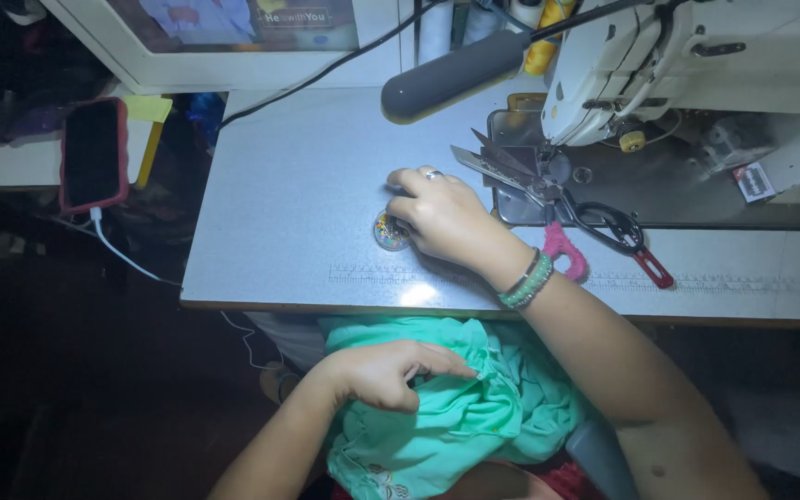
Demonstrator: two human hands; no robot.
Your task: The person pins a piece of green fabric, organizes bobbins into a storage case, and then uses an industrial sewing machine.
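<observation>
My right hand (442,215) rests on the grey sewing table (289,204), fingers bent over a small round clear box of coloured pins or beads (389,231). It wears a ring and green and dark bracelets. My left hand (386,372) lies in my lap on mint-green cloth (474,417), pinching a fold of it between thumb and forefinger. Whether the right fingers hold something small I cannot tell.
Scissors with black handles (548,190) lie by the white sewing machine (696,65). A pink object (567,250) and a red clip (652,267) sit beside my wrist. A phone in a red case (93,153) charges at the left. A screen (233,28) stands behind.
</observation>
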